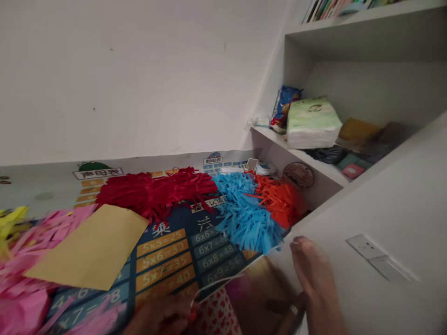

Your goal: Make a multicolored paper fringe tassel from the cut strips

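While the chart (131, 284) reads "声母表" and "5x5=25", your blurred left hand (162, 316) is closed on the string (213, 282), beside the heart-print item (219, 311); near the dark tool (294, 311), your right hand (312, 270) bends loosely, its grip unclear.

White wall (139, 83), white shelving (317, 163), wall socket (365, 246).

The table (206, 258) bears fringed paper bundles (153, 188) (red, blue, orange, pink, yellow).
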A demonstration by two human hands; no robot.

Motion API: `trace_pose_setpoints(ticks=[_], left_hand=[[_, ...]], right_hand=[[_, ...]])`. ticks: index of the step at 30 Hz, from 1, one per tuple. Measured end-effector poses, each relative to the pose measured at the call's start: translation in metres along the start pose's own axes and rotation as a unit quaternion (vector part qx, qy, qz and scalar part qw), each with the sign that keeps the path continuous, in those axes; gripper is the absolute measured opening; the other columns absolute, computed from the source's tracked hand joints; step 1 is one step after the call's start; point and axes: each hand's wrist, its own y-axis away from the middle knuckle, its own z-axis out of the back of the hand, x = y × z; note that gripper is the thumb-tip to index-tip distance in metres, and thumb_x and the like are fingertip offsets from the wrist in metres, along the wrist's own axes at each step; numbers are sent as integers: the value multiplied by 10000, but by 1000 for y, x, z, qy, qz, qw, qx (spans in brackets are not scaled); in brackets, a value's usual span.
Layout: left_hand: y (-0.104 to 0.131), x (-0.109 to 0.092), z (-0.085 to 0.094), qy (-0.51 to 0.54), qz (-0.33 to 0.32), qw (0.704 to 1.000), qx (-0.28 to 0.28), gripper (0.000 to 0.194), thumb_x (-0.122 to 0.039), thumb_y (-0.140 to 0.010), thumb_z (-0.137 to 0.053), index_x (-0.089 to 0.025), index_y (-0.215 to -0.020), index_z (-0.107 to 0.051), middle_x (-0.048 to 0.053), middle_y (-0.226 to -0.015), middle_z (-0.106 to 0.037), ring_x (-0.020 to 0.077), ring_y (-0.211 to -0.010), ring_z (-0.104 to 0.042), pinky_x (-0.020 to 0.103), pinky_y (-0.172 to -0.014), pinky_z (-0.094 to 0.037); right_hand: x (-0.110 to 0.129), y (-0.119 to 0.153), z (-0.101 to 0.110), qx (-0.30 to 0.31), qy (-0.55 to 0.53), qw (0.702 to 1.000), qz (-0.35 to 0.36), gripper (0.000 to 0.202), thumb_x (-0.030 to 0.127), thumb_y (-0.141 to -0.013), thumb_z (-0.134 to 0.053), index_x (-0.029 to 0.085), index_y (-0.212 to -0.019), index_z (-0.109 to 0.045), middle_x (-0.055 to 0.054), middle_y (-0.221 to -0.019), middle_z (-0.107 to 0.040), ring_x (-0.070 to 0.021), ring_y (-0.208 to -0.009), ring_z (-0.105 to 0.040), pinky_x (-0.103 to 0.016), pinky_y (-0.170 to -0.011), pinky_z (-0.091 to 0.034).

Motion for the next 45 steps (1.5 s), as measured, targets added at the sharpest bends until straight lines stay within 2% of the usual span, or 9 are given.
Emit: trace_pose_setpoints(ticks=[3,7,10,13,16,19,34,40,45], left_hand=[[2,-16,8,-1,-8,999,-54,176,-344,-773,-628,-232,-720,-752,54,-863,-723,239,-860,-639,294,-772,-503],[2,-29,7,57,-60,978,-193,142,-321,-763,-662,-236,-722,-769,75,-1217,-640,285,-1146,-545,355,-955,-443],[2,-29,8,199,-17,963,-183,167,-361,-674,-754,-197,-703,-763,71,-864,-721,233,-859,-645,314,-798,-495],[2,-24,11,410,65,896,-157,277,-394,-617,-821,-171,-742,-714,4,-589,-661,136,-540,-595,237,-566,-463],[1,-17,15,520,69,836,-158,310,-325,-597,-863,-159,-758,-657,-8,-603,-665,99,-489,-582,198,-513,-436],[-1,-12,18,549,43,818,-164,309,-302,-610,-865,-147,-746,-635,5,-590,-668,93,-496,-585,187,-520,-435],[9,-22,21,373,55,897,-231,261,-349,-609,-794,-150,-718,-663,-12,-627,-648,120,-566,-555,222,-570,-414],[19,-33,18,202,42,953,-223,121,-255,-638,-674,-153,-697,-646,2,-681,-651,150,-641,-575,235,-606,-412],[28,-37,13,3,28,970,-242,110,-203,-684,-668,-175,-718,-568,-8,-705,-623,143,-651,-544,226,-596,-373]], right_hand=[[-18,27,-42,65,-17,996,-54,248,385,-641,-836,209,-655,-663,-15,-821,-650,-166,-784,-606,-321,-774,-524],[-32,70,-100,179,80,962,-191,226,456,-745,-724,233,-747,-689,55,-496,-483,-113,-452,-436,-247,-502,-453],[-32,87,-127,261,215,924,-176,329,466,-796,-656,215,-1002,-709,16,-638,-576,-147,-570,-525,-237,-517,-438],[-35,94,-144,333,244,904,-116,451,448,-859,-588,233,-1255,-569,19,-744,-603,-154,-672,-568,-242,-627,-471],[-45,106,-160,369,229,890,-139,408,432,-875,-561,222,-1220,-505,54,-666,-549,-126,-550,-512,-216,-520,-425],[-51,121,-172,373,201,883,-203,328,422,-863,-560,219,-1105,-473,56,-662,-564,-117,-521,-509,-212,-499,-402],[-60,120,-174,430,176,836,-292,315,383,-811,-664,226,-945,-427,99,-607,-477,-85,-526,-482,-171,-491,-361],[-59,115,-166,452,110,807,-365,414,255,-726,-687,209,-1084,-485,78,-634,-593,-70,-456,-478,-160,-444,-347],[-66,109,-153,499,97,761,-402,362,301,-642,-758,170,-928,-580,61,-607,-605,-38,-372,-398,-155,-386,-261]])
